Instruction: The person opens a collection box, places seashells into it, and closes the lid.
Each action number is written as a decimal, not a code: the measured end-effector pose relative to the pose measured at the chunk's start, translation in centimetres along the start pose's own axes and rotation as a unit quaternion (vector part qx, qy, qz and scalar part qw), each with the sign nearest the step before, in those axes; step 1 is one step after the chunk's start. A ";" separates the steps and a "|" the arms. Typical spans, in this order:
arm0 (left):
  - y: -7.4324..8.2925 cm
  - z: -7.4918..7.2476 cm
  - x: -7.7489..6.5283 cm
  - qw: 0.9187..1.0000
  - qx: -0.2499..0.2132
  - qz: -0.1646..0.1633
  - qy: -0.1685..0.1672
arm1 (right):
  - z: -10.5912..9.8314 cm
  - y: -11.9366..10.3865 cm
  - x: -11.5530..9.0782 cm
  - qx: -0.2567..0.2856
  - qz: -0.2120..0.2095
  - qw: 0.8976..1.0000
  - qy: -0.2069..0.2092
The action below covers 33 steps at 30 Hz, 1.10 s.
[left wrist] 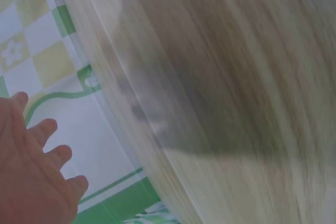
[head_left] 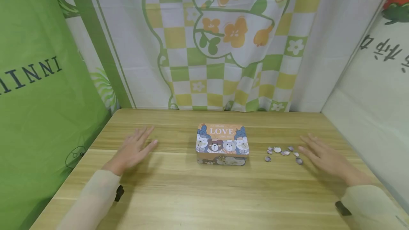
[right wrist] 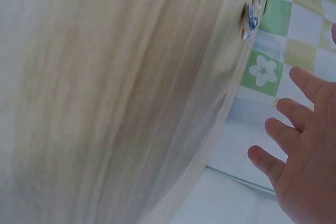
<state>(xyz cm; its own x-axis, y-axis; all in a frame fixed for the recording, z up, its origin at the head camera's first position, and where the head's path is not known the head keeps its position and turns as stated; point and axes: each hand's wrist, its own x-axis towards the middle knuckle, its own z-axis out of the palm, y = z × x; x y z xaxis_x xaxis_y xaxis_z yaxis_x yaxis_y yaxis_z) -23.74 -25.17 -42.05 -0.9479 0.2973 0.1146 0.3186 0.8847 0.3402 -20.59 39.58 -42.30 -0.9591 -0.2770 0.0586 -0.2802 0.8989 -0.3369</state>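
Observation:
A rectangular tin box with cartoon bears and the word LOVE on its lid stands in the middle of the table, lid down. To its right lies a loose group of small grey and white shells. My left hand is held over the table's left side, fingers spread and holding nothing; the left wrist view shows the same hand with fingers apart. My right hand hovers just right of the shells, its fingers extended. In the right wrist view that hand is likewise bare.
The wooden table ends at a checked, flowered curtain behind it. Green cloth hangs on the left and white cloth on the right. A thin dark wire shows by the left edge.

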 end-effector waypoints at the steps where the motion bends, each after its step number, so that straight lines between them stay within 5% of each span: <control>1: 0.1 0.1 0.1 1.000 -0.008 0.002 -0.001 | 0.0 -0.2 0.0 0.006 -0.001 1.000 -0.001; 6: 0.2 0.5 0.6 0.997 -0.073 0.017 -0.002 | -0.2 -0.9 0.2 0.027 -0.009 1.000 0.001; 13: 1.4 0.9 1.3 0.977 -0.210 0.019 -0.038 | -0.4 -2.2 0.6 0.081 -0.033 0.996 0.009; 20: 2.8 1.6 1.8 0.971 -0.229 0.038 -0.046 | -0.4 -3.9 1.2 0.097 -0.086 0.991 0.022; 33: 5.2 3.5 2.6 0.945 -0.308 0.083 -0.076 | 0.4 -7.0 2.0 0.106 -0.094 0.990 0.011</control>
<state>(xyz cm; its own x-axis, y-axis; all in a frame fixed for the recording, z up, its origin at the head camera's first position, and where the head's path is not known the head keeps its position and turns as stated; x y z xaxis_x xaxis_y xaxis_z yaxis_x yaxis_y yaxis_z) -24.51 -18.58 -43.25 -0.8591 0.5027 0.0955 0.3585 0.4582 0.8134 -20.54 32.61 -40.26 -0.8924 -0.4229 0.1575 -0.4406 0.7405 -0.5075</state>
